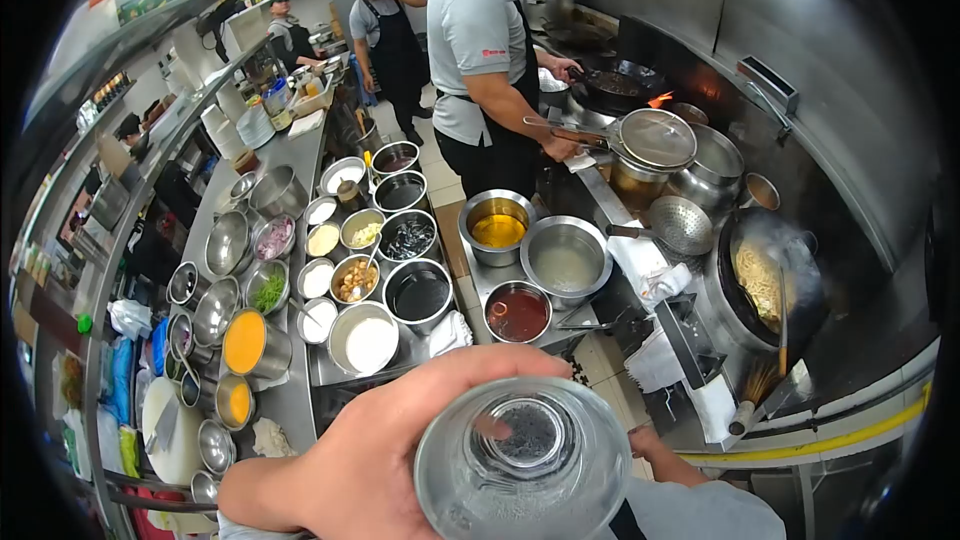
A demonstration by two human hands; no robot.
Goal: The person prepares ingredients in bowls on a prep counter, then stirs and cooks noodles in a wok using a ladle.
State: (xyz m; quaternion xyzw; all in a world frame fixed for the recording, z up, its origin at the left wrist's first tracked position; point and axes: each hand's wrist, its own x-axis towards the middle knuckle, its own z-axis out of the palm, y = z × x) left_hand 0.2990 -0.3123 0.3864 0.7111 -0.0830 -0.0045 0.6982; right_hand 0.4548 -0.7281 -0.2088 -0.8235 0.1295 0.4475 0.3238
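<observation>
My left hand (375, 450) is wrapped round a clear drinking glass (520, 500), held up close in front of me at the bottom middle. The glass is tipped so that its thick round base faces the camera; its rim is out of sight. Of my right arm (668, 458), a bit of bare skin and a grey sleeve show to the right of the glass. The fingers of my right hand (640, 438) are mostly hidden behind the glass, so what they hold cannot be seen.
A steel counter with several pots, including white powder (372, 345) and orange sauce (244, 342), runs along the left. Ahead stand a red sauce pot (518, 312) and a yellow oil pot (498, 230). A steaming wok (760, 275) is right. A co-worker (475, 70) handles a flaming pan (615, 88).
</observation>
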